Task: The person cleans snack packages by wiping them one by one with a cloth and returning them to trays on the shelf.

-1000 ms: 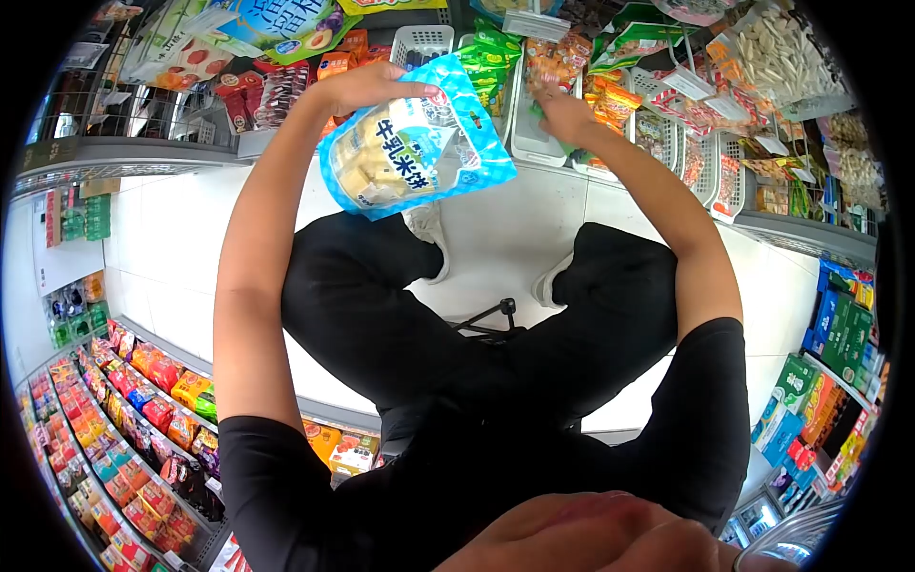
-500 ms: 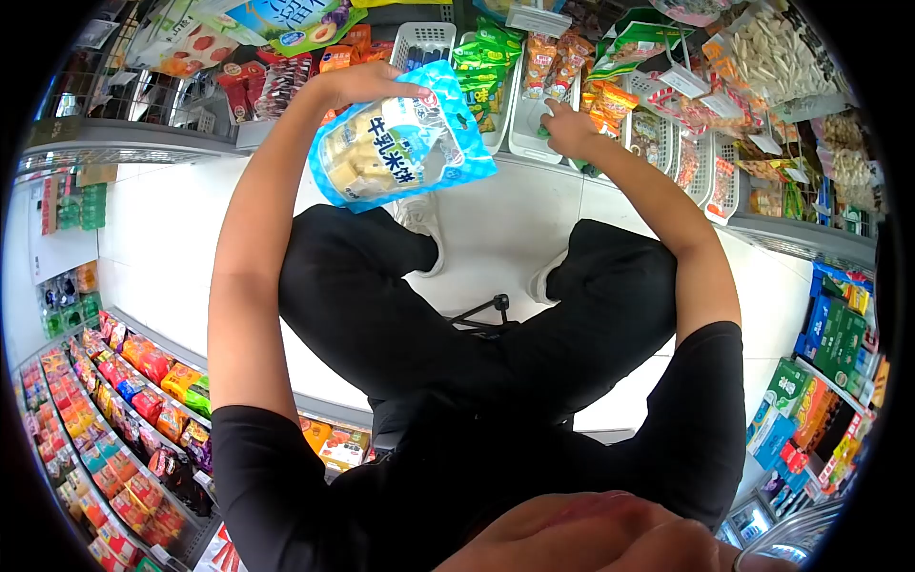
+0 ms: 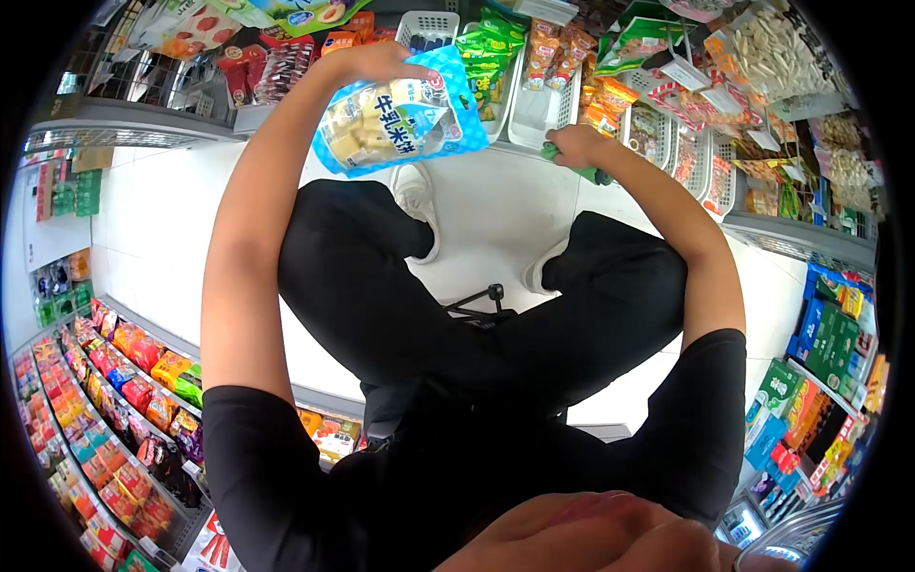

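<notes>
My left hand (image 3: 386, 61) is closed on the top edge of a blue and white snack bag (image 3: 400, 119) with a clear window showing pale pieces. The bag hangs tilted above my left knee. At the front of a white basket (image 3: 536, 119), my right hand (image 3: 577, 148) is closed on a green cloth-like item (image 3: 584, 170), partly hidden below the fingers. Orange snack packs (image 3: 558, 57) lie in the back of that basket. Green packs (image 3: 489, 57) fill the basket to its left.
Orange bags (image 3: 607, 103) and more white baskets (image 3: 720, 172) line the shelf on the right. A black stand (image 3: 481, 300) is on the floor between my legs. Shelves of colourful snacks (image 3: 133, 381) stand at lower left, with stacked boxes (image 3: 829, 348) at right.
My right hand has moved back from inside the basket to its front edge, bringing the green item with it. The blue bag has shifted slightly upward in view, still in my left hand.
</notes>
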Motion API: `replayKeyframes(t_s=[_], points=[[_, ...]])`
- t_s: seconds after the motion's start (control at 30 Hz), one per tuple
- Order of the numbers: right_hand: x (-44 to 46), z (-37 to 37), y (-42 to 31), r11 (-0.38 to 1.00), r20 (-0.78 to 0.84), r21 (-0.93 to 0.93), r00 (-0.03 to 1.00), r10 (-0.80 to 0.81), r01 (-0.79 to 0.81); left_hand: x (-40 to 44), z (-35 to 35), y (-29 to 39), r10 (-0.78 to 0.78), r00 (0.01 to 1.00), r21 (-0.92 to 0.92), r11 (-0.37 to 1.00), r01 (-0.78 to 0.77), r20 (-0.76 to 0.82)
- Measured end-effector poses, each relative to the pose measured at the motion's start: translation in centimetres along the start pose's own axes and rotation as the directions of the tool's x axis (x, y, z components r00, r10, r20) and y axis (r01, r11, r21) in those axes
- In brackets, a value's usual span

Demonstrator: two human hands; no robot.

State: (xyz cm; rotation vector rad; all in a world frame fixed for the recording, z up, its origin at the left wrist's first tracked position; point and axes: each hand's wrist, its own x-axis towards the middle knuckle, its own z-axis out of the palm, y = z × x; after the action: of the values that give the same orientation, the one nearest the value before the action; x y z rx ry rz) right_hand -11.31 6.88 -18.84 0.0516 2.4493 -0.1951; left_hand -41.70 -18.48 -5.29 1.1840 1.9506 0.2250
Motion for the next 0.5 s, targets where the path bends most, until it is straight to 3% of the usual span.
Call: replayKeyframes(t_s=[0.17, 0.37, 0.47, 0.5], points=[[-5.2, -1.6, -0.6, 0.997, 0.062, -0.010, 0.995, 0.079, -0.078, 0.5, 1.1, -0.1, 0.069, 0.996, 0.049, 0.997, -0.066, -0.054], [-10.1, -2.0, -1.6, 0.977, -0.186, 0.181, 0.972, 0.147, -0.113, -0.6, 1.0, 0.3, 0.110, 0.988, -0.216, 0.968, -0.131, -0.106], [-11.0, -2.7, -1.0, 0.845, -0.241, 0.518, 0.925, 0.294, -0.133, -3.3, 2.0, 2.8, 0.069, 0.981, -0.569, 0.807, -0.160, -0.179], [-11.0, -2.6, -0.8, 0.670, -0.268, 0.743, 0.911, 0.314, -0.012, -3.4, 2.3, 2.9, 0.035, 0.982, -0.605, 0.783, -0.143, -0.187]])
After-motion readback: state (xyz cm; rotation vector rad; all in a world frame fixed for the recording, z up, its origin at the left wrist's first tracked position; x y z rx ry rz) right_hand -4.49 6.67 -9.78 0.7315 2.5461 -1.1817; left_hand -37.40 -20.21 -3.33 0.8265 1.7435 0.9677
